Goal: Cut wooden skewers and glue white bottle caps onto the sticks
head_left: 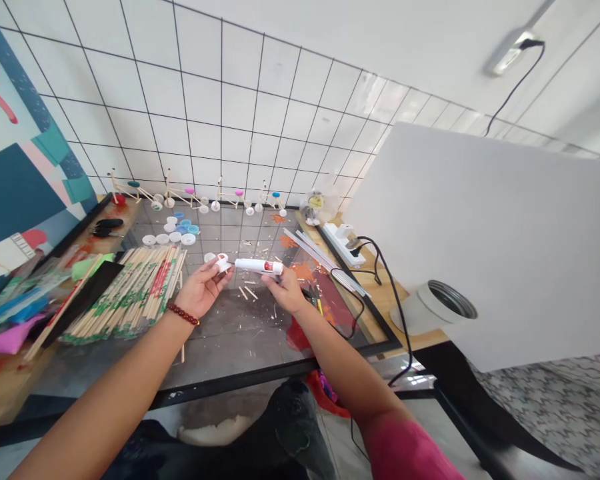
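White glue gun [257, 267] held in R hand [286, 291], long axis near level, running across the view, nozzle end pointing to person's left, at L hand [203, 287]. Gun sits over the middle of the table, tip just beside a white plastic cap [223, 263]; can't tell if touching. R fingers closed round gun's underside. L thumb + fingers pinched on cap, holding it up.

1 red bead bracelet [184, 315] on L wrist. Pink sleeve [405, 453] on R arm.

Table: glass top w/ black frame [230, 381]. Count: 4 stick-built wheeled models [180, 195] in a row along the tiled wall [220, 87]. Loose caps [175, 230] behind hands, approx 4 white + a few blue, exact no. unclear. Large pile of paper-sleeved chopsticks [130, 293] left of L hand, count unclear. 1 pr black scissors [107, 227] farther left. Stick offcuts [247, 291] scattered under hands. 1 white power strip [343, 243] at right, black cable [380, 293] running from it. 1 white cup w/ metal rim [433, 307] on wood ledge, right.
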`<action>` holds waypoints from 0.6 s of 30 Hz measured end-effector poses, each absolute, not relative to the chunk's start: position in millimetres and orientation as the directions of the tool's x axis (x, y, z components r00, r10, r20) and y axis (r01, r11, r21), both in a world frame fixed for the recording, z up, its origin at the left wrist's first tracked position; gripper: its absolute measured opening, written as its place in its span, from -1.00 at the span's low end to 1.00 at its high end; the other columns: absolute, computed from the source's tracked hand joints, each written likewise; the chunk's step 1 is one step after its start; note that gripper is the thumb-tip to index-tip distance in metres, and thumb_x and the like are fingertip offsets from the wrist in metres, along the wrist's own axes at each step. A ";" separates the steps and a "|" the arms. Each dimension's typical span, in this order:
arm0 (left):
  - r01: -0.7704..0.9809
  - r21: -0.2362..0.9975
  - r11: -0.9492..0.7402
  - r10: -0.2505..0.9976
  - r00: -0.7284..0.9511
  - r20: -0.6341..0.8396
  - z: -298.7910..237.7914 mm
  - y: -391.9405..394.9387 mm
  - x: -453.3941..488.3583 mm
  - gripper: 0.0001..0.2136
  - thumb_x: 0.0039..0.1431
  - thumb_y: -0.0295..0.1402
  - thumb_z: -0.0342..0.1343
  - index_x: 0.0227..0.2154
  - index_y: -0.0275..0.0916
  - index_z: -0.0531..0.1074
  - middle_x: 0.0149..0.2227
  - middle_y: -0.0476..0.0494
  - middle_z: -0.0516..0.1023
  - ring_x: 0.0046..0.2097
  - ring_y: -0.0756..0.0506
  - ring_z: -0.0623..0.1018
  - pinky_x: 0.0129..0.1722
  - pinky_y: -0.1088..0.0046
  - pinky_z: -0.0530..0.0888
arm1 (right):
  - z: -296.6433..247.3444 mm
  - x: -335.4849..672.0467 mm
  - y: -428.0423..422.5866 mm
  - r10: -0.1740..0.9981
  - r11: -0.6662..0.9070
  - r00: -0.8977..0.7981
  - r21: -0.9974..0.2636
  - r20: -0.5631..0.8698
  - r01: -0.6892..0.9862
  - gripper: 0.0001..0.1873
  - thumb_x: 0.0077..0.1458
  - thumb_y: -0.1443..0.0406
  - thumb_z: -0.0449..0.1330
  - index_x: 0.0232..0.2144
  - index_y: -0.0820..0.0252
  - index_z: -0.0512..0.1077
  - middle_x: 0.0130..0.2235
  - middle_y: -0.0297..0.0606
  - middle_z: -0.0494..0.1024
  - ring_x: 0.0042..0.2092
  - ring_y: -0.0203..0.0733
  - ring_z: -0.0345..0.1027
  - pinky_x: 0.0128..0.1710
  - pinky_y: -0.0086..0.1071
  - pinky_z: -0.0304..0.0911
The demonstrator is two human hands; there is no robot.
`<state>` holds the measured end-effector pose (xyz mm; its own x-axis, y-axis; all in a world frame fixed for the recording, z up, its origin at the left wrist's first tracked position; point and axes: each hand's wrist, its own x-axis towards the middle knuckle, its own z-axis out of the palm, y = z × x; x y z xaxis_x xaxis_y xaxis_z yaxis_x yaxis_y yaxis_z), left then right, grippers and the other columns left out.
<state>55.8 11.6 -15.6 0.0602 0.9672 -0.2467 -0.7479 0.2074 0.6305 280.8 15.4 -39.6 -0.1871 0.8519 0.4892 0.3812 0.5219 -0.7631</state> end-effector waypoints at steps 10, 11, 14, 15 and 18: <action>-0.754 0.624 0.206 0.966 0.057 -0.250 -12.1 10.0 56.0 -0.82 0.20 -0.63 0.08 -0.28 -0.35 0.56 -0.23 -0.22 0.66 -0.22 -0.07 0.66 -0.16 0.43 0.64 | -40.0 280.8 15.1 0.840 0.541 -0.206 -0.758 0.501 0.365 -0.66 0.15 0.10 0.16 -0.16 0.22 0.48 -0.35 -0.24 0.54 -0.35 -0.16 0.38 -0.28 -0.32 0.32; -0.758 0.620 0.201 0.967 0.052 -0.251 -11.6 9.8 56.1 -0.83 0.20 -0.63 0.08 -0.28 -0.35 0.56 -0.22 -0.21 0.66 -0.23 -0.06 0.66 -0.17 0.43 0.64 | -40.0 280.7 15.0 0.838 0.546 -0.210 -0.754 0.505 0.366 -0.66 0.16 0.09 0.16 -0.16 0.22 0.48 -0.35 -0.24 0.54 -0.34 -0.16 0.38 -0.27 -0.32 0.32; -0.769 0.613 0.184 0.969 0.037 -0.244 -11.0 9.4 56.4 -0.83 0.21 -0.64 0.07 -0.29 -0.37 0.56 -0.22 -0.21 0.66 -0.25 -0.05 0.65 -0.19 0.41 0.65 | -41.0 280.4 14.9 0.830 0.558 -0.229 -0.744 0.509 0.368 -0.66 0.16 0.09 0.17 -0.15 0.21 0.47 -0.33 -0.24 0.55 -0.33 -0.16 0.38 -0.25 -0.32 0.32; -0.768 0.614 0.181 0.970 0.036 -0.240 -11.1 9.5 56.4 -0.83 0.22 -0.64 0.07 -0.29 -0.37 0.56 -0.21 -0.21 0.65 -0.26 -0.05 0.65 -0.20 0.41 0.66 | -41.4 280.3 15.0 0.828 0.560 -0.232 -0.742 0.510 0.368 -0.65 0.16 0.09 0.17 -0.15 0.21 0.47 -0.33 -0.25 0.55 -0.33 -0.17 0.38 -0.25 -0.32 0.32; -0.764 0.618 0.184 0.971 0.043 -0.236 -12.0 10.1 56.3 -0.82 0.22 -0.63 0.07 -0.29 -0.37 0.56 -0.21 -0.20 0.65 -0.25 -0.05 0.65 -0.19 0.42 0.65 | -41.3 280.6 15.5 0.829 0.558 -0.230 -0.741 0.509 0.374 -0.67 0.16 0.09 0.17 -0.16 0.21 0.47 -0.36 -0.27 0.54 -0.36 -0.19 0.35 -0.28 -0.34 0.31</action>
